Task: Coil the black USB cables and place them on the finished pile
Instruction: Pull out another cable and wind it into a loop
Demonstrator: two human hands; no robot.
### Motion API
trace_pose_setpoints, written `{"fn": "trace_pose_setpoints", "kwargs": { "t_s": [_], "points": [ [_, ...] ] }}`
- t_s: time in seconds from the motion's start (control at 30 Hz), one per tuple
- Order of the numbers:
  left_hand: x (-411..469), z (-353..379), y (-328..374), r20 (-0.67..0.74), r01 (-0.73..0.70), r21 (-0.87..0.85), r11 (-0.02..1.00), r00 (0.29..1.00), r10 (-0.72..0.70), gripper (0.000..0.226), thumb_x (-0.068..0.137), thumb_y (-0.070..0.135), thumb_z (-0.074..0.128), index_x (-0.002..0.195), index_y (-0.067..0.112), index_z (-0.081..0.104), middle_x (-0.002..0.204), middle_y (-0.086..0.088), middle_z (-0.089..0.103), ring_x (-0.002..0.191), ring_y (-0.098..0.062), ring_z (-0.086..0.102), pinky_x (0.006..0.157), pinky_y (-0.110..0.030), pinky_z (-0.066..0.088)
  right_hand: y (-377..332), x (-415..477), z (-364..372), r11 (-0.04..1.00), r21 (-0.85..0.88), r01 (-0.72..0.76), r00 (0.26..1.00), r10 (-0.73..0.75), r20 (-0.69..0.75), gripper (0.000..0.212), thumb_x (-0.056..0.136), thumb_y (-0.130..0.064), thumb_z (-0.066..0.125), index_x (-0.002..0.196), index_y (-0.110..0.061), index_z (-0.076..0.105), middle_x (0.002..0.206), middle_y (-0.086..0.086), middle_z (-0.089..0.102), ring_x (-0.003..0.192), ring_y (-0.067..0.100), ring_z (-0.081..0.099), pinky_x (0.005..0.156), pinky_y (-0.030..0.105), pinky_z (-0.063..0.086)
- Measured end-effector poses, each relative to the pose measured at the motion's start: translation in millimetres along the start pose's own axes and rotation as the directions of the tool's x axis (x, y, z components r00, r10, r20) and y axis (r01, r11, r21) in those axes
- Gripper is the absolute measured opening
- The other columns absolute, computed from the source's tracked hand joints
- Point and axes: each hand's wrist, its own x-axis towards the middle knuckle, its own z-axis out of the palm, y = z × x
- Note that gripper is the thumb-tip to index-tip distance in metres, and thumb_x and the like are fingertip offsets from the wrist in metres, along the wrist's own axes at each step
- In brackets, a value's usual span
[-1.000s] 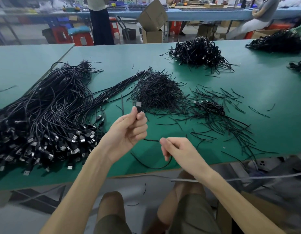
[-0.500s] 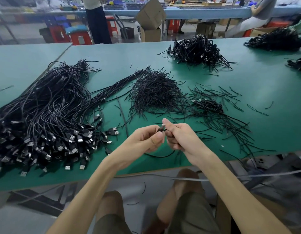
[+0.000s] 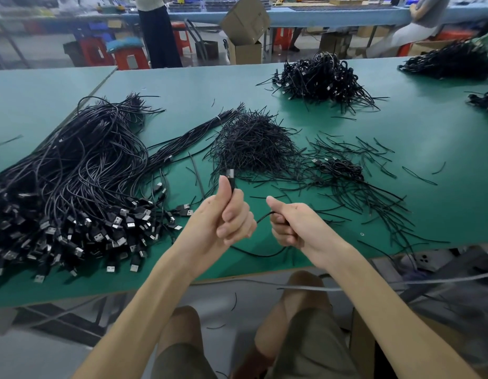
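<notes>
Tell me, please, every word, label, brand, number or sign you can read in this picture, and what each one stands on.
No text reads legibly in this view.
Cardboard box behind the table: any print is too blurred to read.
USB cable in the left hand: no marking readable on its plug.
Heap of plugs on the green table: too small to read.
</notes>
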Motion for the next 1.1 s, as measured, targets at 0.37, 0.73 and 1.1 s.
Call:
{"fn": "trace_pose_setpoints", "kwargs": {
  "t_s": [0.37,0.73,1.1],
  "points": [
    [-2,8,-15,0.086,0.06,0.659,0.75,0.984,-0.154,0.05,0.109,0.037,0.036,0.073,0.013,0.061,0.057,-0.005,0.06,0.044,-0.017,0.047,0.05,-0.024,0.038,-12,-7,3,0.975,-0.206,0.087,0.992,-0.065,0.11,0.055,0.1,-0.051,0.054,0.059,-0.015,0.05,0.049,0.004,0.036,0.047,0.015,0.029,0.044,0.021,0.023],
    [8,6,-22,-0.08,0.017,0.916,0.4,0.987,0.141,0.045,0.103,0.048,0.043,0.102,0.018,0.076,0.056,0.016,0.051,0.049,-0.002,0.041,0.051,-0.012,0.03,-25,-17,-3,0.749,-0.595,0.292,0.922,-0.385,-0.032,0.054,0.105,-0.046,0.046,0.063,-0.013,0.05,0.043,-0.005,0.049,0.04,0.012,0.044,0.045,0.027,0.04],
    [14,15,-20,-0.405,-0.015,0.249,0.968,0.906,0.118,0.053,0.105,0.042,0.036,0.129,0.005,0.064,0.125,-0.006,0.072,0.121,-0.017,0.065,0.106,-0.034,0.049,-1,-17,23,0.795,-0.297,0.528,0.849,-0.489,0.202,0.04,0.108,-0.032,0.045,0.077,-0.012,0.062,0.058,0.002,0.06,0.054,0.016,0.057,0.061,0.027,0.047]
  ]
}}
